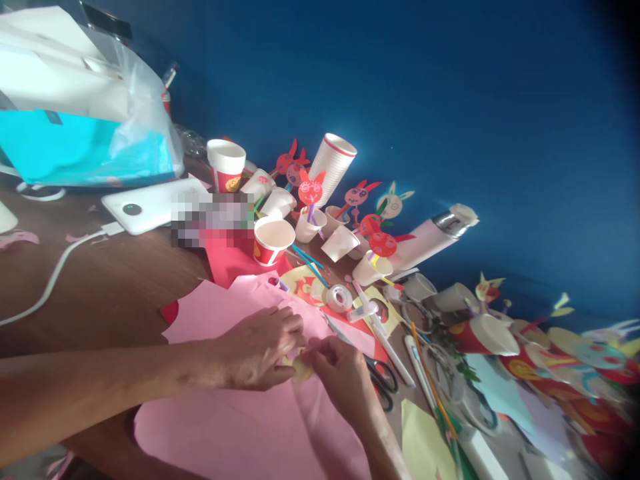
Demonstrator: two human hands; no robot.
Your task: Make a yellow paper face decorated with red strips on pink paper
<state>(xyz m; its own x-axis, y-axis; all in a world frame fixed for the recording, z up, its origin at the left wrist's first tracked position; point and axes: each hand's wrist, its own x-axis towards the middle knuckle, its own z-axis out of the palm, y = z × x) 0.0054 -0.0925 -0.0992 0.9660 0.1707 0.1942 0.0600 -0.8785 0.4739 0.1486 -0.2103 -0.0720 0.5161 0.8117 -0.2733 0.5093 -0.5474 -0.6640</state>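
My left hand [257, 350] and my right hand [343, 373] meet over a large pink paper sheet [240, 433]. Between them is a small pale-yellow paper piece [302, 367], partly covered by fingers. The right thumb and fingers pinch its right side. On its left side, the left thumb and curled fingers close on it. Black-handled scissors [384, 381] lie just right of my right hand. Beyond the hands sit a tape roll [339, 299] and paper scraps on red paper.
Paper cups with red paper animal faces on straws [311, 193] stand along the blue wall. Nearby are a stack of cups [334, 167], a pale flask [425, 243] and a patterned cup [274, 241]. A white power bank [150, 205] with a cable lies left. More crafts crowd the right.
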